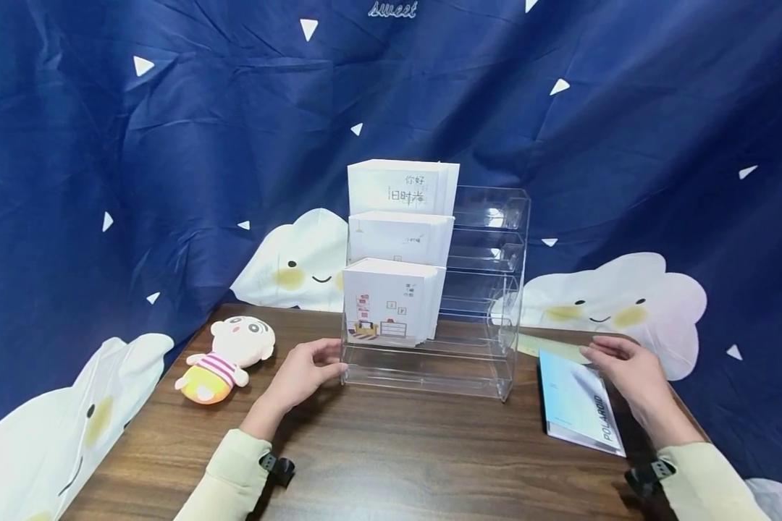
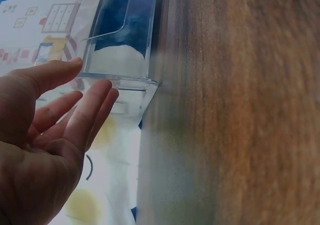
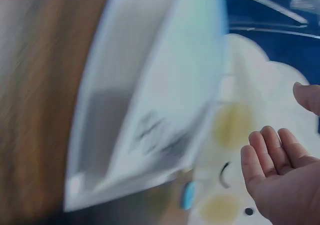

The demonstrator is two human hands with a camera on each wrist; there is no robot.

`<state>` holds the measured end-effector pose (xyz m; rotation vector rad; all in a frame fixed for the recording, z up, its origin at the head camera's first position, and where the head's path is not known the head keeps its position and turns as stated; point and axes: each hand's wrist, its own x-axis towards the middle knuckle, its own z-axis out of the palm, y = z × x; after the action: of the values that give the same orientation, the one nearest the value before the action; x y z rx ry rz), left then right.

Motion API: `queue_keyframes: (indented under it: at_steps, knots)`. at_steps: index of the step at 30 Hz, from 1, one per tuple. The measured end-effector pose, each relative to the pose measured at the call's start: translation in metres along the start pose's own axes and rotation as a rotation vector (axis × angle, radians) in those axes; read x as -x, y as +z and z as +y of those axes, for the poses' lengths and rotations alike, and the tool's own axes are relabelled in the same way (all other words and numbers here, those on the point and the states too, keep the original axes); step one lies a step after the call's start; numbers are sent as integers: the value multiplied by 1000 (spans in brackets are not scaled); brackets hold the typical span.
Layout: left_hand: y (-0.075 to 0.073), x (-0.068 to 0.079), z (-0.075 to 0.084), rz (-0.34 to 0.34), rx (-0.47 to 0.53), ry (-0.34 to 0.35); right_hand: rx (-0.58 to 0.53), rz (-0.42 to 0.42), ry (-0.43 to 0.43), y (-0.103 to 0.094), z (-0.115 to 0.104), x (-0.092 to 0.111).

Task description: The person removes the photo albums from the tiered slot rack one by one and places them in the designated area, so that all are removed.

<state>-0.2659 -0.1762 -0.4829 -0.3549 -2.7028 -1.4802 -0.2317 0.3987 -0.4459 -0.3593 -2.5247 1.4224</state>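
Note:
My left hand [image 1: 306,373] is at the lower left side of a clear stepped display rack [image 1: 423,376], its thumb and fingertips right at the side panel. In the left wrist view, the fingers lie loosely along the panel's outer face and the thumb is near its front edge. White illustrated cards [image 1: 391,300] fill the rack's left column in several tiers. On the right, my right hand [image 1: 632,376] hovers by the upper right edge of a light blue book [image 1: 576,398] marked POLAROID. Its fingers are loosely extended around nothing, apart from the blurred book in the right wrist view.
A plush doll [image 1: 224,358] with a striped top and yellow bottom lies on the brown wooden table [image 1: 417,449], left of the rack. A pale green strip [image 1: 554,347] lies behind the book. Blue cloth [image 1: 234,130] with clouds hangs behind the table.

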Motion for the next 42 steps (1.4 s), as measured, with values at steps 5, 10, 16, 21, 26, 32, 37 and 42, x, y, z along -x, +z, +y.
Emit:
queue_keyframes:
  at_steps: [5, 10, 16, 21, 26, 32, 37, 42]
  knots:
    - [2, -1, 0, -6, -12, 6, -117, 33, -32, 1, -27, 8]
    - [2, -1, -1, 4, -18, 6, -166, 22, -101, 6, -54, 15]
    - [1, 1, -3, 9, -17, -2, -227, 10, -218, 13, -83, 16]
    - [3, 1, -3, 10, -10, -1, -322, -21, -285, 18, -110, 18]
    - [3, -1, -1, 10, -2, 15, -401, -56, -302, 30, -132, 20]
    - [0, -2, 0, 13, 1, 37, -396, -70, -326, 50, -156, 22]
    - [0, -1, -2, 13, 0, 17, -305, -88, -342, 70, -173, 25]
    - [1, -1, -2, 16, 4, 16, -317, -135, -345, 92, -186, 27]
